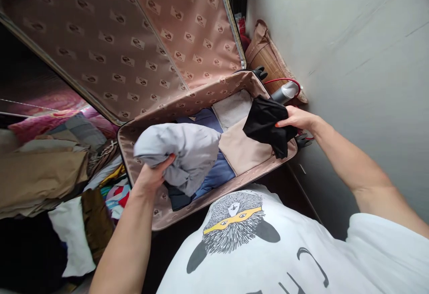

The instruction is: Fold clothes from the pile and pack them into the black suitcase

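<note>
Bunched in my left hand point(156, 173) is a light grey folded garment point(184, 146), held over the left half of an open suitcase point(134, 128). My right hand point(296, 119) pinches a crumpled black cloth garment point(266, 119) above the suitcase's right end. Beneath them, folded clothes lie inside: a blue garment point(219, 171), a beige one point(248, 146) and a pale grey one point(234, 106). A dark folded garment point(179, 198) shows below the grey one. The grey garment hides part of the suitcase's contents.
The suitcase lid point(134, 44), lined in patterned pinkish brown, stands raised behind. On the left are piles of clothes, with brown folded fabric point(40, 173) and a white cloth point(72, 236). A pale wall point(351, 61) rises at right, beside a grey-white cylinder point(284, 92) with a red cord.
</note>
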The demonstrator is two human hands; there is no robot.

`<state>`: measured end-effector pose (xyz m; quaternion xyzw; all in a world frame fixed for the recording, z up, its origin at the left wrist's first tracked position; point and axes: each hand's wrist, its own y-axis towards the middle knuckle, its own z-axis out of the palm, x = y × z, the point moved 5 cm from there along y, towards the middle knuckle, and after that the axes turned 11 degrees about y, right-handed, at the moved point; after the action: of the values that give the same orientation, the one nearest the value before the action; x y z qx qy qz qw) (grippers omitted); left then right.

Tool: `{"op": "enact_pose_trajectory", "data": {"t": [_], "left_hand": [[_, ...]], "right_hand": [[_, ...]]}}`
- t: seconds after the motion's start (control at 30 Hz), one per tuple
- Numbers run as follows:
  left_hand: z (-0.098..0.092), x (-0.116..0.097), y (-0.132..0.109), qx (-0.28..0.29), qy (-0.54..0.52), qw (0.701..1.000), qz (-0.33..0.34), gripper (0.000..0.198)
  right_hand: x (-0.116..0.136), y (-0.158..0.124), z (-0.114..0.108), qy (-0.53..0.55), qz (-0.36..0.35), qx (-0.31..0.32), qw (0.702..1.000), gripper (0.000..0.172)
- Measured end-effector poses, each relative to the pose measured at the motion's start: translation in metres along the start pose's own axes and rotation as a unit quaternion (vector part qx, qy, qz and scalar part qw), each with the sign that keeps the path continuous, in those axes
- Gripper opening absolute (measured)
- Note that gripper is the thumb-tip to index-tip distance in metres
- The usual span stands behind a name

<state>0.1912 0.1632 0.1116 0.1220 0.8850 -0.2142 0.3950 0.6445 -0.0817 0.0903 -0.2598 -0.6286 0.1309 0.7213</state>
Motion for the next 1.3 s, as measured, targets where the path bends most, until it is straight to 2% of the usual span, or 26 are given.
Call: {"op": "enact_pose_trajectory", "data": {"t": [0.07, 0.13, 0.2, 0.23, 0.27, 0.33, 0.37, 0.43, 0.47, 0.53, 0.6, 0.67, 0.73, 0.8, 0.83, 0.9, 0.97, 1.0, 1.1, 1.17, 1.23, 1.3], "left_hand": [[0.027, -0.034, 0.005, 0.057, 0.07, 0.995, 0.052, 0.03], [0.077, -0.068, -0.005, 0.138, 0.169, 0.967, 0.129, 0.022], [0.143, -0.094, -0.025, 0.17, 0.263, 0.929, 0.196, 0.052], [0.18, -0.098, -0.035, 0.191, 0.318, 0.906, 0.202, 0.068], [0.218, -0.098, -0.045, 0.231, 0.367, 0.88, 0.195, 0.083], [0.288, -0.085, -0.063, 0.357, 0.418, 0.817, 0.174, 0.107], [0.313, -0.075, -0.067, 0.401, 0.436, 0.791, 0.15, 0.113], [0.342, -0.057, -0.066, 0.445, 0.452, 0.762, 0.13, 0.112], [0.348, -0.052, -0.06, 0.451, 0.449, 0.759, 0.139, 0.108], [0.345, -0.047, -0.042, 0.461, 0.419, 0.76, 0.185, 0.093], [0.328, -0.045, -0.018, 0.477, 0.377, 0.761, 0.226, 0.071], [0.305, -0.047, 0.013, 0.464, 0.324, 0.792, 0.232, 0.053], [0.28, -0.05, 0.046, 0.4, 0.269, 0.85, 0.213, 0.045], [0.261, -0.052, 0.072, 0.324, 0.225, 0.902, 0.177, 0.044], [0.256, -0.052, 0.082, 0.295, 0.215, 0.917, 0.159, 0.046], [0.254, -0.052, 0.094, 0.255, 0.211, 0.934, 0.137, 0.048], [0.261, -0.052, 0.099, 0.232, 0.24, 0.933, 0.136, 0.056], [0.267, -0.051, 0.1, 0.232, 0.267, 0.925, 0.139, 0.067], [0.289, -0.046, 0.097, 0.272, 0.343, 0.887, 0.148, 0.111], [0.3, -0.046, 0.094, 0.285, 0.384, 0.865, 0.153, 0.125], [0.309, -0.049, 0.088, 0.295, 0.427, 0.842, 0.147, 0.118], [0.319, -0.053, 0.073, 0.326, 0.459, 0.813, 0.148, 0.091]], "right_hand": [[0.013, -0.028, -0.01, 0.005, -0.037, -0.047, 0.998, 0.043], [0.02, -0.053, -0.016, 0.005, -0.06, -0.088, 0.994, 0.039], [0.022, -0.075, -0.02, 0.0, -0.07, -0.126, 0.99, 0.039], [0.021, -0.084, -0.021, -0.003, -0.072, -0.144, 0.987, 0.04], [0.02, -0.092, -0.022, -0.006, -0.075, -0.16, 0.984, 0.04], [0.017, -0.104, -0.023, -0.009, -0.082, -0.175, 0.981, 0.037], [0.016, -0.109, -0.023, -0.011, -0.085, -0.172, 0.981, 0.034], [0.015, -0.117, -0.02, -0.019, -0.089, -0.15, 0.985, 0.028], [0.015, -0.119, -0.018, -0.026, -0.09, -0.133, 0.987, 0.027], [0.019, -0.122, -0.009, -0.049, -0.089, -0.09, 0.991, 0.026], [0.025, -0.117, 0.005, -0.083, -0.084, -0.023, 0.993, 0.028], [0.029, -0.101, 0.026, -0.121, -0.072, 0.072, 0.987, 0.03], [0.025, -0.074, 0.049, -0.164, -0.054, 0.166, 0.971, 0.029], [0.01, -0.035, 0.068, -0.223, -0.024, 0.225, 0.948, 0.029], [-0.002, -0.012, 0.076, -0.261, -0.003, 0.235, 0.936, 0.029], [-0.033, 0.035, 0.085, -0.371, 0.049, 0.216, 0.902, 0.03], [-0.063, 0.074, 0.089, -0.475, 0.091, 0.178, 0.857, 0.033], [-0.075, 0.088, 0.089, -0.506, 0.101, 0.163, 0.841, 0.036], [-0.097, 0.108, 0.089, -0.536, 0.101, 0.139, 0.827, 0.042], [-0.099, 0.109, 0.086, -0.56, 0.072, 0.117, 0.817, 0.042], [-0.095, 0.104, 0.083, -0.594, 0.021, 0.079, 0.8, 0.043], [-0.092, 0.095, 0.082, -0.62, -0.022, 0.046, 0.783, 0.042]]}}
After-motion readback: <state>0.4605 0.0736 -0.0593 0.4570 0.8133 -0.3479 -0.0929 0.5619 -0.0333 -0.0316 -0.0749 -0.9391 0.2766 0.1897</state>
